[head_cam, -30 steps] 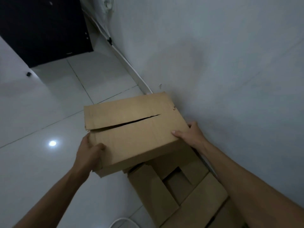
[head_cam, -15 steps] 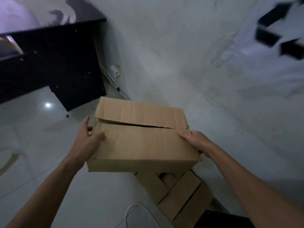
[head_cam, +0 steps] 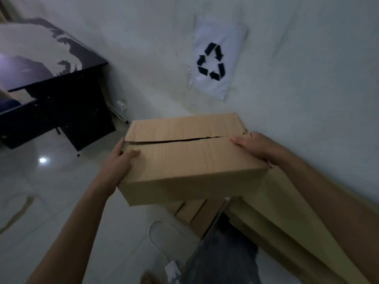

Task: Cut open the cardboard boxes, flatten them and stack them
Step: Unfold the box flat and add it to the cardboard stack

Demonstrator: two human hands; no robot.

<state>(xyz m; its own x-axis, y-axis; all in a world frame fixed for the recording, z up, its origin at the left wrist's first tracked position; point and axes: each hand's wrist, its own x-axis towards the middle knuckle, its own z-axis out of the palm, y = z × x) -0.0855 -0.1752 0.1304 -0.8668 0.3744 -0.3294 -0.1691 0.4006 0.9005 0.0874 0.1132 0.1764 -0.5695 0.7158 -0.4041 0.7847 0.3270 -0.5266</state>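
I hold a brown cardboard box point(head_cam: 190, 158) in the air in front of me, level, its top flaps meeting along a dark slit. My left hand point(head_cam: 121, 160) grips its left end, thumb on top and fingers round the side. On the right end my right hand point(head_cam: 254, 146) holds the box, fingers lying over the top edge. Below the box, flattened cardboard pieces point(head_cam: 201, 216) lie on the floor by the wall, and a larger flattened sheet point(head_cam: 287, 222) leans along the wall at the right.
A black desk point(head_cam: 67, 111) stands at the left against the wall. On the wall hangs a white paper with a recycling symbol point(head_cam: 213, 62). White tiled floor point(head_cam: 51, 201) spreads to the left. A white cable point(head_cam: 155, 232) loops on the floor near my leg point(head_cam: 225, 259).
The box has risen away from the floor pile with both hands on its ends. The view has tilted upward, so the desk and the recycling sign have come into sight.
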